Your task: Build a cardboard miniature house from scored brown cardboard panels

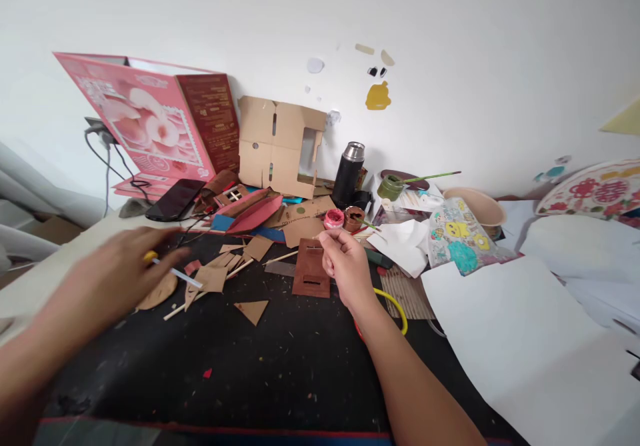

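My left hand (117,269), blurred by motion, hovers over the left of the black work surface with thumb and fingers apart. Under and beside its thumb lies a thin white stick with a yellow end (185,278). My right hand (344,259) is closed in a pinch above the right edge of a brown-painted cardboard piece (311,286) with two slots. A tiny pale tip shows at its fingertips; what they grip is too small to name. Behind this hand stand an open jar of pink paint (334,219) and a jar of brown paint (355,218).
Cardboard scraps (213,278) and thin wooden sticks lie left of centre. A black phone (176,199), a cut cardboard sheet (273,143) and a black thermos (349,174) stand or lie behind. White paper (505,326) covers the right. A yellow ring (400,309) lies beside my right forearm.
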Demonstrator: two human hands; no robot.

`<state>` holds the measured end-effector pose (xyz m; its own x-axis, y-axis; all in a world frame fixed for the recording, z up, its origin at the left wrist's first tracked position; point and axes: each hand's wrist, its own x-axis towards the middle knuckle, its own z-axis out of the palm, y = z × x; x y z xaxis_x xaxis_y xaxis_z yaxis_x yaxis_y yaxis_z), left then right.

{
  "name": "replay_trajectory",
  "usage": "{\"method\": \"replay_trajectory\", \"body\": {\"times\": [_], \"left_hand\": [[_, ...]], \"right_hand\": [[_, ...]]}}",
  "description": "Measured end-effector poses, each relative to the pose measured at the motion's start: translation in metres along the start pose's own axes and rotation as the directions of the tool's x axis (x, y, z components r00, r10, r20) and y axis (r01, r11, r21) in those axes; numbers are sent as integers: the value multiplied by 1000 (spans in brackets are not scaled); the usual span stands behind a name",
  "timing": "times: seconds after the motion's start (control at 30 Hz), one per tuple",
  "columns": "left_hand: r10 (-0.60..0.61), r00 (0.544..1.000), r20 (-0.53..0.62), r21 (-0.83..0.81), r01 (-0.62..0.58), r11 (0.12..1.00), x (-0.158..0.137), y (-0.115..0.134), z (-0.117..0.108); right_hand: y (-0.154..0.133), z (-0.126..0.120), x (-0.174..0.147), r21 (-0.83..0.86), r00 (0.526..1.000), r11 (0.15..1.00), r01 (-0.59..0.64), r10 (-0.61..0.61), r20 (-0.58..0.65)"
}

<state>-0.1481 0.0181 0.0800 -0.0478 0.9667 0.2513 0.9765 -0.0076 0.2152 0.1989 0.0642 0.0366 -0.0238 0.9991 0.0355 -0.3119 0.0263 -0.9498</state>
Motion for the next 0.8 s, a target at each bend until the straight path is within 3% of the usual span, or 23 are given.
{"method": "replay_trajectory", "body": {"times": [0.07,0.13,0.3,0.37,0.47,0.63,0.8], "left_hand": [[119,987,112,-165,-100,981,6,34,8],[217,965,148,-267,-172,948,11,65,17],[426,905,7,-403,-387,829,26,120,17],[465,879,-107,-393,-467,792,31,135,8],[467,854,-229,-295,-518,803,38,151,1],[563,821,-99,-319,-562,763,47,159,20],[497,868,12,-428,-445,787,52,155,35]], "right_hand": [[-1,0,-1,-30,1000,999,-14,15,17],[-2,0,-1,-52,1000,998,-24,25,19],[-3,-2,0,-50,1000,999,-1,2,15],[-3,-2,0,-59,1000,998,-3,4,23],[-4,-1,-1,-81,999,996,-23,27,45],[-4,0,-1,-69,997,997,-21,26,72],[-3,-1,-1,-64,996,998,-4,10,88]]}}
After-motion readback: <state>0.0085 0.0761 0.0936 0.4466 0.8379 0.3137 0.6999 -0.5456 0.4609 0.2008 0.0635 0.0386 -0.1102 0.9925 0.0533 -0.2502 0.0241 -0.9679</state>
